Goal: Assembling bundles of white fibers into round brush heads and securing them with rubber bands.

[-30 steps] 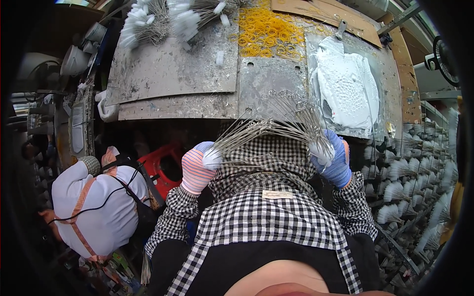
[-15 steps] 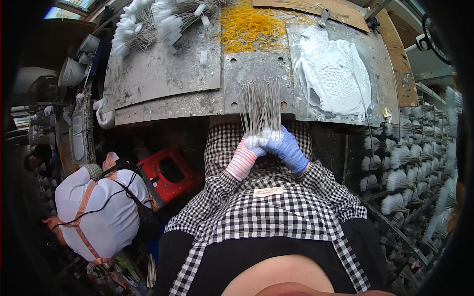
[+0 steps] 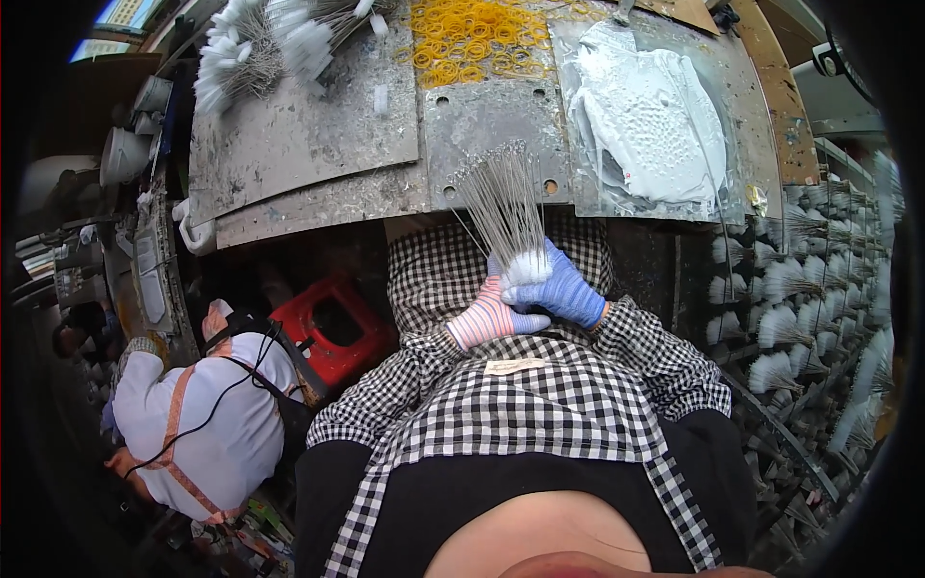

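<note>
A bundle of thin wire-handled brushes (image 3: pixel 503 204) is held in front of my apron, just short of the table edge. Its wires fan up and away over the edge; the white bristle ends sit at my hands. My right hand (image 3: pixel 567 289), in a blue knit glove, wraps the bristle end from the right. In a pink-and-blue striped glove, my left hand (image 3: pixel 482 321) supports the bundle from the left and below, its thumb stretched across toward the right hand. The left fingers are partly hidden behind the bristles.
Yellow rubber bands (image 3: pixel 472 40) lie beyond a metal plate (image 3: pixel 496 123). White paste (image 3: pixel 650 125) covers a board on the right. More brush bundles (image 3: pixel 241 58) lie far left. Racked brushes (image 3: pixel 795 323) line the right side. A red plastic stool (image 3: pixel 352 318) and a person (image 3: pixel 212 419) are at left.
The bundle has tilted, its wire tips leaning left and fanning wider. My left hand has turned flatter and slid lower, while the right stays on the bristles. The person at left has shifted slightly.
</note>
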Motion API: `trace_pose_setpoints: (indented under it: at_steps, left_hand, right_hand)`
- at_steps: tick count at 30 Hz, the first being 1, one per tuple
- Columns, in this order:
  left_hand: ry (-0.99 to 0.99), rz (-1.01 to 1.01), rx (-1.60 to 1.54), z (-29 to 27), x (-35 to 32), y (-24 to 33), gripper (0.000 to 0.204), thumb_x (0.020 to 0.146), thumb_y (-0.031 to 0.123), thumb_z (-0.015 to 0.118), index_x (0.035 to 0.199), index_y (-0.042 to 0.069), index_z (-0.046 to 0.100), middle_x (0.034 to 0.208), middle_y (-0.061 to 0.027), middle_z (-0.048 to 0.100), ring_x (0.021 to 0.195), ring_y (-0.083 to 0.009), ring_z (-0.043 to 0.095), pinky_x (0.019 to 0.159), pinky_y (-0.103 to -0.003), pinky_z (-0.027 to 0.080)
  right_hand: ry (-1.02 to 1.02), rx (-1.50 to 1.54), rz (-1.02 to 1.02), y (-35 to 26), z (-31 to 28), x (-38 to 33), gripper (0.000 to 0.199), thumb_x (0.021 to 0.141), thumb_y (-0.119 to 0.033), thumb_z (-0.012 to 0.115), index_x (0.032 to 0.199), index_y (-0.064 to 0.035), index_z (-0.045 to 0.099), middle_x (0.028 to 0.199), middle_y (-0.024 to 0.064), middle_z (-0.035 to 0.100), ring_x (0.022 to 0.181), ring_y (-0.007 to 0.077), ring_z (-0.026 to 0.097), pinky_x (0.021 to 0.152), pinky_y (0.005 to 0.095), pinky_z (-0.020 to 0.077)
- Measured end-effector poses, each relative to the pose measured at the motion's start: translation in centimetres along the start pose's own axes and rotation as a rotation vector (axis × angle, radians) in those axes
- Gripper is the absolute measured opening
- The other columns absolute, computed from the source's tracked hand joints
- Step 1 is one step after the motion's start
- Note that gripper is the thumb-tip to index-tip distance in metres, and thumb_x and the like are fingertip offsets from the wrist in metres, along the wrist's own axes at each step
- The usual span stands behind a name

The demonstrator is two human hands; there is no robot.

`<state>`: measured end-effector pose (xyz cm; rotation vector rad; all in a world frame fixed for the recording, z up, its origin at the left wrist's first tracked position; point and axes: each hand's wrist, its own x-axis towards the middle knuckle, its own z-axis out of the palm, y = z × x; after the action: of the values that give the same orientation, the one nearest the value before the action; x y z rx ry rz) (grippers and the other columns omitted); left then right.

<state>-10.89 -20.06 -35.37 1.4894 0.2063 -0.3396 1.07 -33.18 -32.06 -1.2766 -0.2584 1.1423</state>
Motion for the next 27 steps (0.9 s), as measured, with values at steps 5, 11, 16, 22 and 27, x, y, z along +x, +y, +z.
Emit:
trace_pose_setpoints:
  at_steps: [5, 11, 16, 22, 27]
  left_hand:
    - [0.062, -0.002, -0.366, -3.3, -3.2, 4.2, 0.104, 0.070, 0.030, 0.093, 0.154, 0.009, 0.035, 0.158, -0.0175, 0.033, 0.147, -0.0322, 0.034, 0.118, -0.050, 0.033]
    - [0.083, 0.361, -0.682, -5.9, 1.1, 8.5, 0.088, 0.068, 0.023, 0.093, 0.140, 0.005, 0.047, 0.139, -0.0196, 0.057, 0.131, -0.0325, 0.055, 0.110, -0.048, 0.046]
    - [-0.100, 0.389, -0.788, -4.7, 1.6, 11.0, 0.075, 0.073, 0.016, 0.089, 0.135, 0.002, 0.049, 0.120, -0.0188, 0.068, 0.114, -0.0291, 0.066, 0.099, -0.044, 0.054]
    - [0.166, 0.358, -0.577, -3.8, 0.1, 12.9, 0.022, 0.086, 0.004, 0.073, 0.107, 0.001, 0.067, 0.094, -0.0044, 0.070, 0.084, -0.0074, 0.064, 0.079, -0.025, 0.052]
    - [0.513, 0.765, 0.038, -3.7, -1.2, 23.8, 0.023, 0.081, -0.005, 0.073, 0.103, 0.001, 0.068, 0.098, -0.0091, 0.071, 0.091, -0.0120, 0.067, 0.080, -0.028, 0.055]
  right_hand:
    - [-0.144, -0.232, -0.052, 1.9, -0.2, -1.4, 0.094, 0.065, -0.023, 0.094, 0.141, -0.0014, 0.043, 0.125, 0.0105, 0.062, 0.117, 0.0203, 0.059, 0.106, 0.0374, 0.0466]
    - [-0.403, -0.352, -0.062, 1.2, -0.8, 0.4, 0.090, 0.068, -0.032, 0.093, 0.139, -0.0023, 0.046, 0.130, 0.0127, 0.060, 0.122, 0.0224, 0.057, 0.109, 0.0399, 0.0444]
    - [-0.506, -0.350, -0.050, -1.0, -0.9, 0.1, 0.083, 0.072, -0.032, 0.091, 0.138, -0.0037, 0.048, 0.130, 0.0117, 0.061, 0.120, 0.0210, 0.059, 0.106, 0.0377, 0.0476]
    - [-0.391, -0.548, -0.138, -5.7, -0.1, -0.6, 0.082, 0.073, -0.032, 0.090, 0.139, -0.0041, 0.050, 0.132, 0.0154, 0.060, 0.126, 0.0267, 0.057, 0.109, 0.0413, 0.0452]
    - [-0.038, -1.142, -0.972, -14.2, 0.8, 0.4, 0.115, 0.060, -0.050, 0.091, 0.152, -0.0042, 0.040, 0.145, 0.0205, 0.051, 0.138, 0.0405, 0.045, 0.116, 0.0510, 0.0322]
